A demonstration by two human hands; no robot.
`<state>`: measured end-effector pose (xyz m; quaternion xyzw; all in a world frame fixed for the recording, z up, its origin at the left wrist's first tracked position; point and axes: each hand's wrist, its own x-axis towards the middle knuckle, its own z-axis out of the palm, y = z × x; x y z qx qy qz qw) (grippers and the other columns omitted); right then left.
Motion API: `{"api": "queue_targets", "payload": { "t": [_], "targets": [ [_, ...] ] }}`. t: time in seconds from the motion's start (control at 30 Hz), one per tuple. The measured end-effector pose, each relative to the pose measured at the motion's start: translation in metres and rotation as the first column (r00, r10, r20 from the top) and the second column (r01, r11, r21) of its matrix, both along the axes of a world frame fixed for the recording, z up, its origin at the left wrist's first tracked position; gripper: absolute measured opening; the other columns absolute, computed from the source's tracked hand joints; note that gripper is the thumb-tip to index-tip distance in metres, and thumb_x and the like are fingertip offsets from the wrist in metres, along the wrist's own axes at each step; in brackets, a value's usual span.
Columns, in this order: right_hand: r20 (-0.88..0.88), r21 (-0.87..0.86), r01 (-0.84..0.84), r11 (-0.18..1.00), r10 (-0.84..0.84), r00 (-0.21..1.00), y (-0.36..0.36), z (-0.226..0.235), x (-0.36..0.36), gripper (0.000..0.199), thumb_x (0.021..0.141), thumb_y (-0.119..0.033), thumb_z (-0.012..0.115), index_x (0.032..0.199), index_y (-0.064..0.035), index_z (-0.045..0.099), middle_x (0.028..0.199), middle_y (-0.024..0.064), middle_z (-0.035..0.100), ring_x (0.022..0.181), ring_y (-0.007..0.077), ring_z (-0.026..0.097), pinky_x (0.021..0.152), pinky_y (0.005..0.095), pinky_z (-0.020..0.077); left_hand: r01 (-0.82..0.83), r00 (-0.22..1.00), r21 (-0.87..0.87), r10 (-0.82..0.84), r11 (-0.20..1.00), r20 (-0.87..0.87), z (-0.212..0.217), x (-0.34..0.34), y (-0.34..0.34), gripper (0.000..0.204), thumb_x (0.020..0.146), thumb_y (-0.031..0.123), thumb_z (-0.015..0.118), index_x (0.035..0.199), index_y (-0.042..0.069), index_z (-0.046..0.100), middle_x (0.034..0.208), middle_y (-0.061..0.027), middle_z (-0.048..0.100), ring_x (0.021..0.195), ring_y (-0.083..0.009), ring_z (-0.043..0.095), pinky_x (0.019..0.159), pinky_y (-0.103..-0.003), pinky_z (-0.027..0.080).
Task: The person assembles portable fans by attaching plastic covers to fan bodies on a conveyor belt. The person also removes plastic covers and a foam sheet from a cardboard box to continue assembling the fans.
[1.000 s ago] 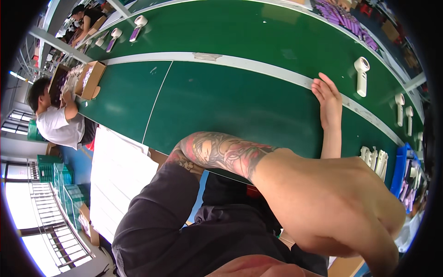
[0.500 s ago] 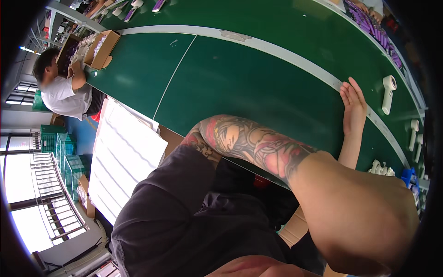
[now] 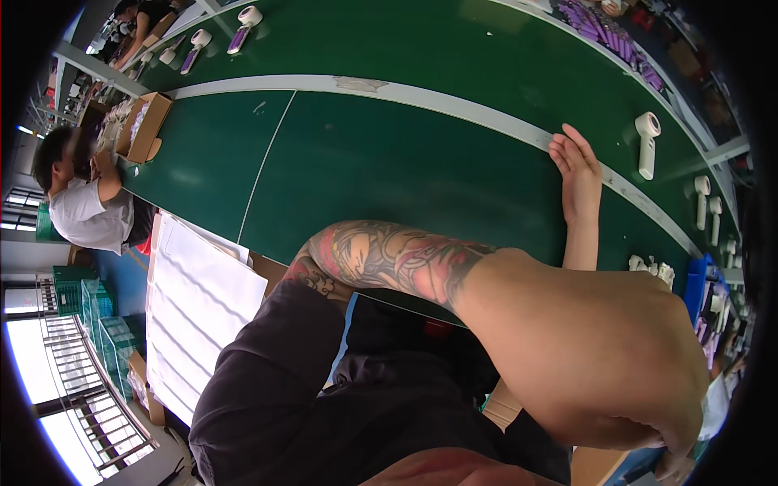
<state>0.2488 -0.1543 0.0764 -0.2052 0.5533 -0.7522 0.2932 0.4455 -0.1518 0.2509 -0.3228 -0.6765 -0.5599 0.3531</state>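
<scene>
My left arm, tattooed above a bare forearm, crosses in front of me toward the lower right. At its far end my left hand is bent down and dim, with its fingers mostly hidden. Beyond that forearm, my right hand rests at the pale strip along the green table. Its fingers are stretched out and loosely bent, holding nothing. Nearest to it on the right, a white handheld device with a round head lies past the strip.
More white devices lie at the right. White parts sit beside a blue bin. Purple parts are heaped at the far right. A co-worker sits at the left by a cardboard box. White sheets lie near my left side.
The view has turned, so the table, the devices and my arms appear farther left. More of the bend of my left hand shows at the lower right. My right hand keeps its pose.
</scene>
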Motion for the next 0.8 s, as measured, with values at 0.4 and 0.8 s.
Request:
{"api": "queue_targets", "payload": {
  "t": [0.4, 0.8],
  "targets": [
    [0.03, -0.137, -0.01, 0.99, 0.014, 0.999, 0.001, -0.005, -0.005, 0.027, 0.097, -0.001, 0.051, 0.122, 0.004, 0.061, 0.102, 0.0141, 0.067, 0.091, 0.0199, 0.065, 0.087, 0.0295, 0.0549, 0.344, 0.938, -0.659, -0.216, 0.669, 0.271, -0.013, 0.005, -0.013, 0.033, 0.087, 0.013, 0.067, 0.117, 0.005, 0.058, 0.091, -0.0081, 0.058, 0.083, -0.0269, 0.06, 0.079, -0.037, 0.048],
    [-0.213, 0.32, -0.284, 0.904, 0.361, 0.908, 0.066, 0.017, -0.015, 0.026, 0.098, -0.005, 0.051, 0.119, -0.0012, 0.064, 0.103, 0.0089, 0.067, 0.087, 0.0154, 0.063, 0.082, 0.0274, 0.0538, 0.283, 0.957, -0.779, -0.109, 0.56, 0.27, -0.006, 0.006, -0.012, 0.05, 0.09, 0.015, 0.067, 0.137, 0.008, 0.052, 0.11, -0.0084, 0.058, 0.098, -0.0262, 0.06, 0.09, -0.034, 0.048]
  ]
}}
